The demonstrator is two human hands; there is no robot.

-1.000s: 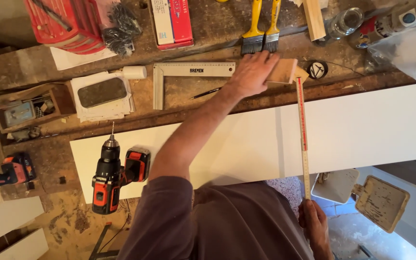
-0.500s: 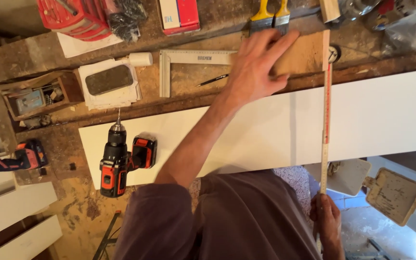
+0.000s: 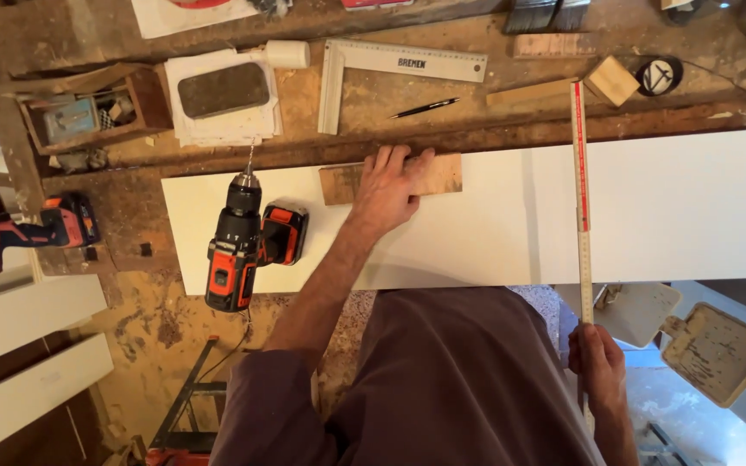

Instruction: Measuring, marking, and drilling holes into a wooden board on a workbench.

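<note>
My left hand lies flat on a small wooden block, holding it against the far edge of a long white board on the workbench. My right hand, low at the right beside my body, grips the near end of a folding rule. The rule, white with a red stripe, runs across the board's width to the right of the block. An orange and black cordless drill rests on the board left of my left hand.
A metal try square, a pen, a small wood cube and a sanding block on paper lie on the worn bench behind the board. Another drill is at the left edge, white boards below it.
My left hand has carried the wooden block from beside the rule leftward and set it on the board's far edge. The rule stays across the board in my right hand.
</note>
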